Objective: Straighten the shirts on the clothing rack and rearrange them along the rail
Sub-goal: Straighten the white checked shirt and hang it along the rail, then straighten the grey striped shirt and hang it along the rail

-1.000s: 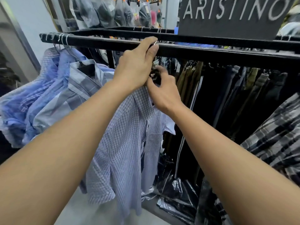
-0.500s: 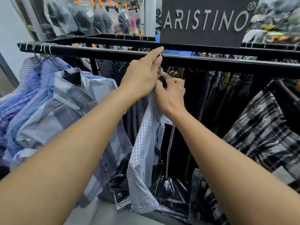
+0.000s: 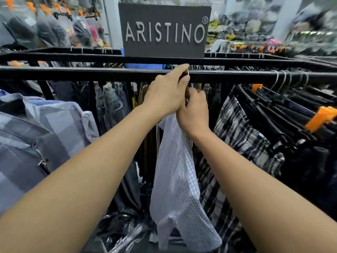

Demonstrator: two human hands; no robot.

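Fingers of the left hand (image 3: 166,94) pinch the hanger hook (image 3: 186,73) at the black rail (image 3: 91,73). Just below, the right hand (image 3: 195,110) grips the top of the fine-checked white shirt (image 3: 175,170), which hangs between a blue-grey plaid shirt (image 3: 45,134) and a black-and-white plaid shirt (image 3: 242,136).

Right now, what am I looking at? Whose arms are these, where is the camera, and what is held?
No machine here: these are a person's two bare arms, seen by a camera worn on their head, looking forward and down. Ahead runs a shop rack's black rail, below a sign. The left hand reaches up to the rail and pinches what seems to be a hanger hook. The right hand, just below, grips the top of a white checked shirt. A blue-grey shirt hangs to the left, a plaid shirt to the right.
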